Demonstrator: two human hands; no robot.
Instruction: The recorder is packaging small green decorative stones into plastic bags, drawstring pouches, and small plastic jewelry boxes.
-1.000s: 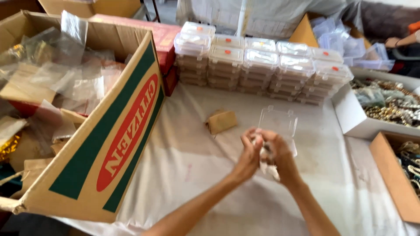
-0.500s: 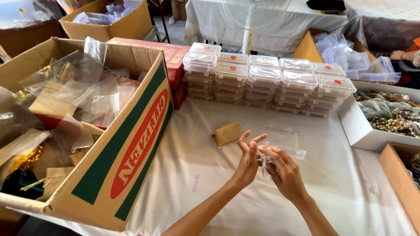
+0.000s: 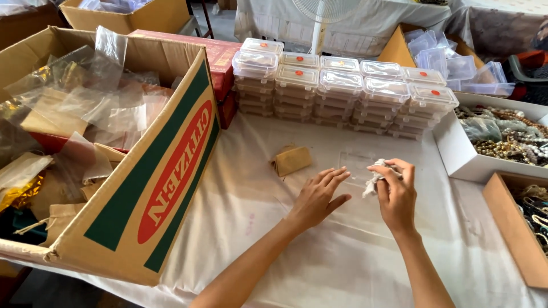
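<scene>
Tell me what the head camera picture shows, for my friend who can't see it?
The person's right hand pinches a small white crumpled wad above a table covered in white cloth, while the left hand hovers open beside it. A small tan pouch lies nearby, before stacks of clear plastic boxes. A big cardboard box of plastic bags stands at left.

Matt white cloth over worktop (image 3: 342, 251); clear glossy plastic boxes (image 3: 342, 88); rough brown cardboard carton (image 3: 142, 188); crumpled white tissue (image 3: 375, 178); small tan fabric pouch (image 3: 292, 160).
</scene>
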